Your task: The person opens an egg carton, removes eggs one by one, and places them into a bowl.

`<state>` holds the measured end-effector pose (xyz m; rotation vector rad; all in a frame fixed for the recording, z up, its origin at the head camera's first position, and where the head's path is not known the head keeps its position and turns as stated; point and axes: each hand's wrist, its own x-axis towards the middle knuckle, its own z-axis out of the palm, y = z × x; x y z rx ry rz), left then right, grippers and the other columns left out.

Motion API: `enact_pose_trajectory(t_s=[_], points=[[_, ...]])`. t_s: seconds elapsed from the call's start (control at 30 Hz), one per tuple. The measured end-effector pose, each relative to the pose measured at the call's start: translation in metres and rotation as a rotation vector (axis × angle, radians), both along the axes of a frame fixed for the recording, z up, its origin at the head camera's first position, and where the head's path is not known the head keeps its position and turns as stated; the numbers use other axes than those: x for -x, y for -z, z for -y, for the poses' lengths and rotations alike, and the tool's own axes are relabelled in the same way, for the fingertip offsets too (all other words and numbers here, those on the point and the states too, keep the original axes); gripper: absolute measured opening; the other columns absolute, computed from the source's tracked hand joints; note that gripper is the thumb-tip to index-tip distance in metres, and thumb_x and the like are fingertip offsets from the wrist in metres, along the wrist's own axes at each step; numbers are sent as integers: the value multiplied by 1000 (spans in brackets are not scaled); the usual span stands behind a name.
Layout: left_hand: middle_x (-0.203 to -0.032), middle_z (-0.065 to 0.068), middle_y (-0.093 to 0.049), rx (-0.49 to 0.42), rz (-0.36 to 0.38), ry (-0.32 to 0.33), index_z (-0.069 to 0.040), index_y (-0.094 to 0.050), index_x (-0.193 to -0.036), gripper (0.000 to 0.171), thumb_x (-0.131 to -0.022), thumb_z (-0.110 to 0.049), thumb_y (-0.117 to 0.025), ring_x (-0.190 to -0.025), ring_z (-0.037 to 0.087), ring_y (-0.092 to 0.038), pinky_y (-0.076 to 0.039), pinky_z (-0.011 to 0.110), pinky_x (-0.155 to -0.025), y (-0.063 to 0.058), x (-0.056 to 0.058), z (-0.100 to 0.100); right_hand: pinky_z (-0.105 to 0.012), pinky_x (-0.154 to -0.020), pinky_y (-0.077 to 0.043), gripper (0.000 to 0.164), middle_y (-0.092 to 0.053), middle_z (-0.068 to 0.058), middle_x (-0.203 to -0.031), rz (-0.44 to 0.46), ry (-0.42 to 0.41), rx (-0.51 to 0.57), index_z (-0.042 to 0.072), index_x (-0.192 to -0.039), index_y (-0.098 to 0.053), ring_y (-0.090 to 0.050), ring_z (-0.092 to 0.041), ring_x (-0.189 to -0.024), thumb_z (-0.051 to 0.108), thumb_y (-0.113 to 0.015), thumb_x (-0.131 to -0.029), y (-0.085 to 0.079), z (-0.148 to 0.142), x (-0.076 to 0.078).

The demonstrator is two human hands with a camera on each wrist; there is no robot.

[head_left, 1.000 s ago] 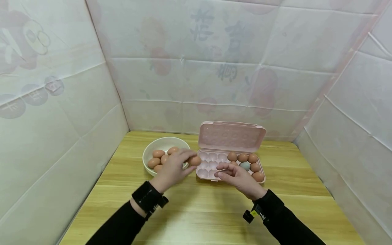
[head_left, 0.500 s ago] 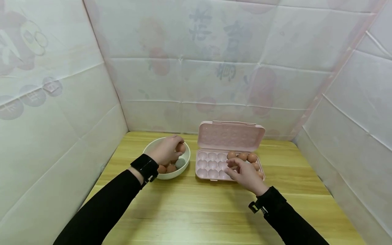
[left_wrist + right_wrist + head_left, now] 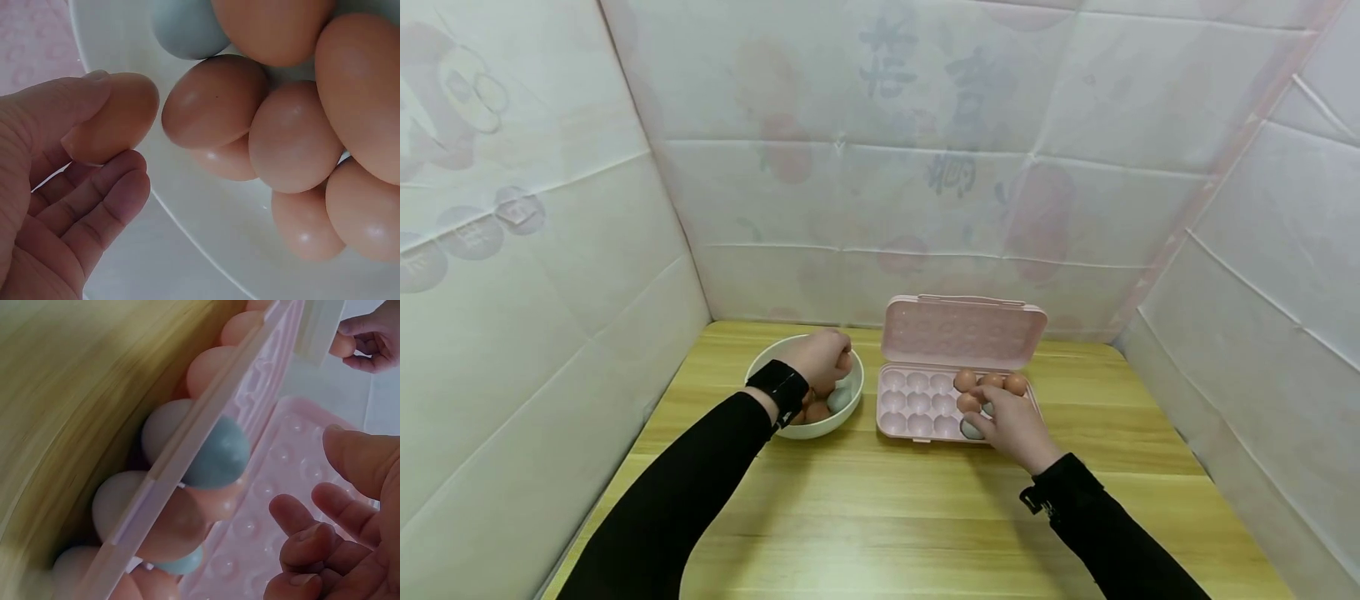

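My left hand (image 3: 814,357) is over the cream bowl (image 3: 823,430) and pinches a brown egg (image 3: 122,119) between thumb and fingers, right at the bowl's rim in the left wrist view. Several brown eggs (image 3: 297,136) and a pale blue egg (image 3: 189,26) lie inside the bowl. My right hand (image 3: 1015,429) hovers over the filled side of the pink egg carton (image 3: 917,404). Its fingers are loosely bent with nothing between them in the right wrist view. A pale blue egg (image 3: 972,430) sits in the front row near the thumb; the hand hides other eggs.
The carton's pink lid (image 3: 964,331) stands raised at the back. Its left cups hold no eggs. Bowl and carton stand side by side on a wooden table (image 3: 887,517), with white printed sheeting (image 3: 842,200) behind and along both sides.
My left hand has moved left from between bowl and carton to over the bowl. My right hand has moved right over the carton, and the front-row pale blue egg now shows.
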<state>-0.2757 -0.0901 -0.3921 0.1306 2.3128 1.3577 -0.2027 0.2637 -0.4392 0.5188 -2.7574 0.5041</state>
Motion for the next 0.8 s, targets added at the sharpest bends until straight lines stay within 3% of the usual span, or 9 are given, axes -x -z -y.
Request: enact_pose_trajectory(t_s=[0.2,0.37,0.5,0.6,0.63,0.8], points=[[-67,1,-34,205,-114,62,-9,-42,-88,11,-91,2,-44,-52,19,-28,-27,29,-45,10,15,-4,-27,-60,-48,36,-71,-1,-76,15,-5,-14,-1,-119,-72,-48,-4,-57,20,-85,-93,1,-3,1],[-69,-1,-38,435,-384,229,-6,-52,-85,17,-95,7,-56,-59,16,-38,-30,27,-56,15,28,-6,-37,-66,-57,34,-75,-6,-79,-24,-3,-49,0,-115,-73,-59,-9,-59,18,-87,-90,2,-3,0],[-62,-2,-37,365,-295,219,-4,-50,-85,15,-94,6,-55,-53,17,-36,-31,29,-51,22,32,-8,-51,-83,-57,28,-76,-8,-82,-25,9,-118,6,-111,-73,-63,-16,-64,19,-86,-90,5,-1,0],[-59,-3,-39,359,-299,214,-5,-51,-83,15,-91,6,-55,-50,17,-38,-32,29,-48,27,36,-9,-61,-94,-51,23,-75,-7,-84,4,17,-157,11,-107,-71,-65,-19,-67,20,-85,-91,7,0,1],[-58,-4,-40,395,-339,223,-7,-51,-81,17,-91,5,-56,-50,16,-39,-32,28,-48,29,38,-9,-62,-95,-49,23,-74,-6,-82,17,21,-167,12,-107,-70,-65,-18,-67,21,-85,-91,9,0,1],[-62,-1,-45,442,-364,224,-12,-52,-78,22,-88,6,-61,-52,16,-44,-35,29,-48,37,44,-10,-44,-70,-54,25,-73,-4,-79,72,28,-169,13,-111,-74,-63,-17,-65,22,-86,-91,13,1,3]])
